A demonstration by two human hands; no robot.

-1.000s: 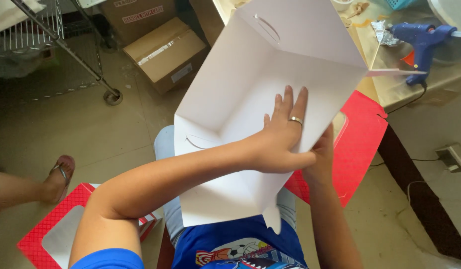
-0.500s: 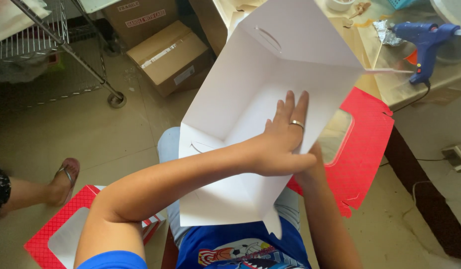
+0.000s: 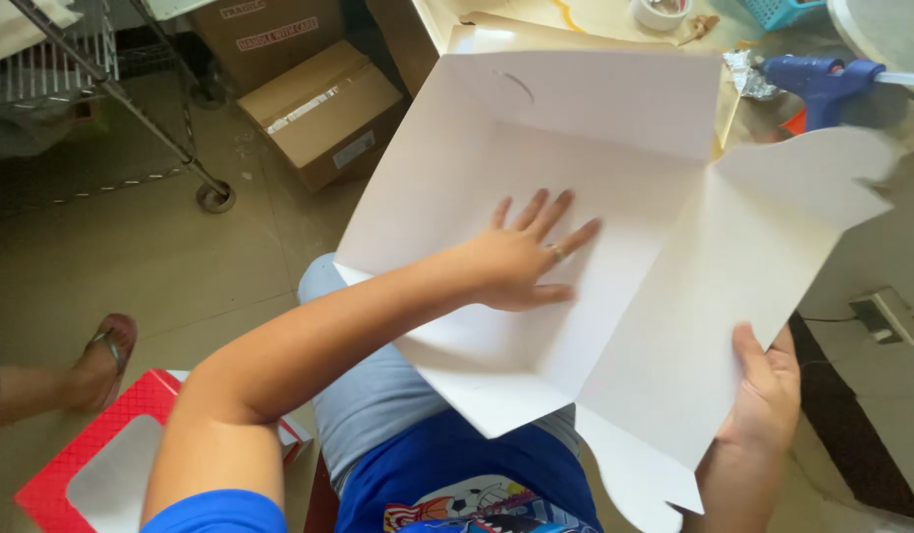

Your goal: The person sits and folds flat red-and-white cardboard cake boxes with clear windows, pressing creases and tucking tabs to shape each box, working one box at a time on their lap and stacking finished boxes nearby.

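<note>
On the person's lap: one white cardboard box blank (image 3: 615, 148), unfolded, inner side up, panels creased and partly raised. Left hand (image 3: 521, 259): laid flat on the middle panel, fingers spread apart, palm down, ring on one finger; it grips nothing. Right hand (image 3: 763, 390): at the lower right edge of the side panel, thumb on the upper face, fingers hidden beneath, pinching that panel. Near the left elbow, on the floor: red box with a clear window (image 3: 87, 469). Upper left, on the floor: brown cardboard carton (image 3: 324, 109) beside a wheeled wire rack (image 3: 121, 104). Upper right, on the counter: blue glue gun (image 3: 817, 79), crumpled foil (image 3: 743, 71), roll of tape (image 3: 659, 12). Far left: another person's foot in a sandal (image 3: 100, 355).
</note>
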